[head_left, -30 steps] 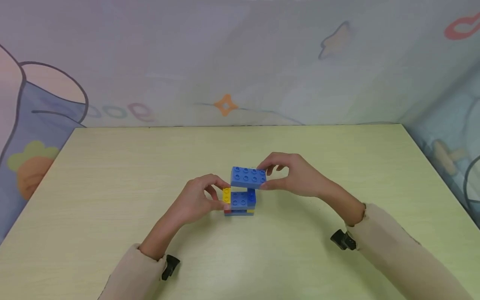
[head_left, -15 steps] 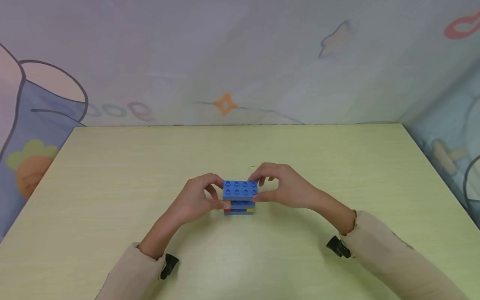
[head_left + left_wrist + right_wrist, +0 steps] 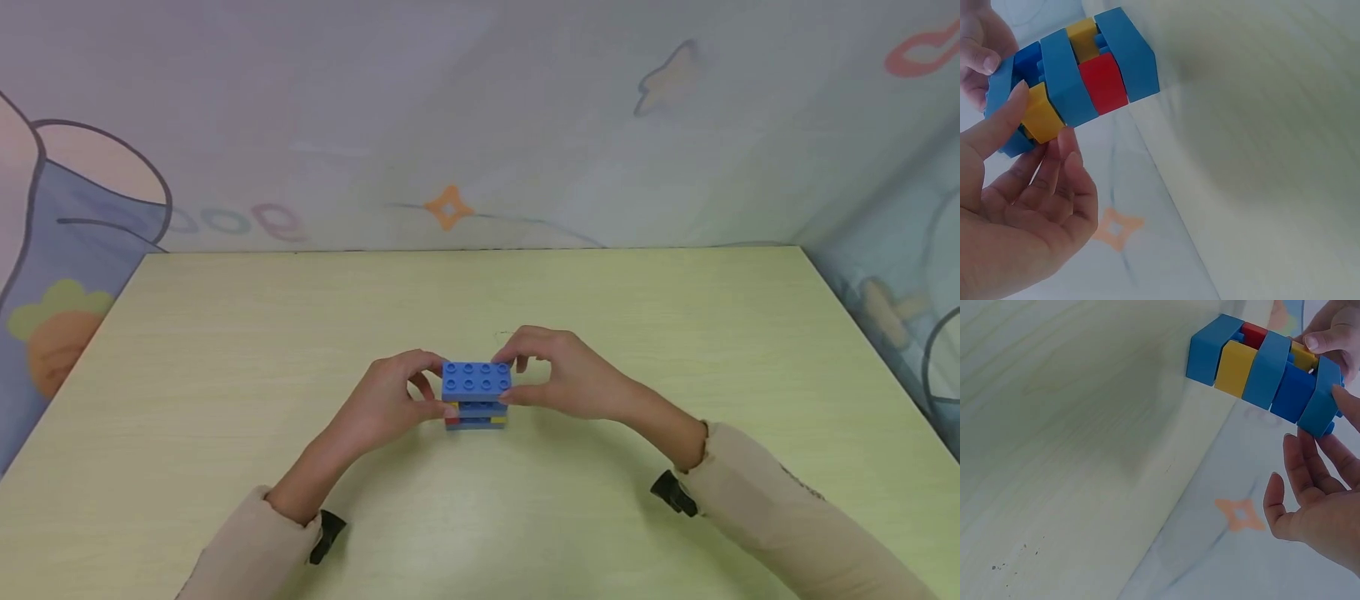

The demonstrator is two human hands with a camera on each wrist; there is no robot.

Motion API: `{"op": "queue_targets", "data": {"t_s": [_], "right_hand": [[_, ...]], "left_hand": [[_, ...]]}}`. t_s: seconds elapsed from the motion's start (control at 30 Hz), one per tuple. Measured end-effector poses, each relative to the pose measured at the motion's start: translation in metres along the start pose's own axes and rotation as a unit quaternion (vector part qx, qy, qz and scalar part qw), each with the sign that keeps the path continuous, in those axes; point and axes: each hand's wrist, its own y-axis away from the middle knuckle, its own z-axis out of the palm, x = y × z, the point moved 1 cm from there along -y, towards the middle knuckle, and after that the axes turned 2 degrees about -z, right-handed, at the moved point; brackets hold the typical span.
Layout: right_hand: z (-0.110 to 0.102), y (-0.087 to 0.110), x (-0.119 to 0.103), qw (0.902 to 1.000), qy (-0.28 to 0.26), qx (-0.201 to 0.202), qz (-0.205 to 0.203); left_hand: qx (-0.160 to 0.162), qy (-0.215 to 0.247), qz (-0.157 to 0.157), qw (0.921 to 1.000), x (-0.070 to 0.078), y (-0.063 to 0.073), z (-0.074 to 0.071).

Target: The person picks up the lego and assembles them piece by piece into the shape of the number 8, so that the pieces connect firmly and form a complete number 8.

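A stack of toy building bricks stands on the table, with a studded blue brick [image 3: 477, 380] across its top. Thumb and fingers of my right hand [image 3: 566, 375] pinch that top brick by its right end. Under its left end, my left hand [image 3: 390, 396] pinches a small yellow brick [image 3: 1043, 115]. A dark blue brick [image 3: 1294, 392] sits beneath the top brick on the right. Below these come a middle blue brick [image 3: 1066, 78], then a red brick [image 3: 1104, 84] on the left and another yellow brick [image 3: 1235, 369] on the right. A bottom blue brick [image 3: 1127, 53] forms the base.
The pale wooden table [image 3: 300, 317] reaches back to a wall covering [image 3: 375, 125] printed with cartoon shapes. Black clips [image 3: 675, 493] hang at both beige sleeves [image 3: 780, 508].
My right hand has brought the blue brick down and left from above the stack onto its top, covering the yellow and dark blue bricks. The left hand has stayed nearly still.
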Motion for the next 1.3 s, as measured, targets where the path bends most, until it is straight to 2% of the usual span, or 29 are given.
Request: {"op": "queue_targets", "data": {"t_s": [0.13, 0.4, 0.9, 1.3], "right_hand": [[-0.0001, -0.0011, -0.0008, 1.0, 0.007, -0.006, 0.0], [0.0001, -0.0007, -0.0008, 0.9999, 0.01, -0.007, -0.007], [0.0025, 0.0012, 0.0011, 0.9993, 0.025, 0.004, -0.028], [0.0048, 0.0043, 0.0027, 0.9954, 0.07, 0.021, -0.062]], "left_hand": [[-0.002, 0.014, 0.008, 0.9999, 0.0003, 0.0031, -0.004], [0.023, 0.037, 0.039, 0.9983, 0.0012, 0.0071, -0.0078], [0.028, 0.053, 0.02, 0.998, -0.0009, 0.0058, -0.0033], [0.025, 0.068, 0.02, 0.9972, -0.0028, 0.0052, -0.0017]]}}
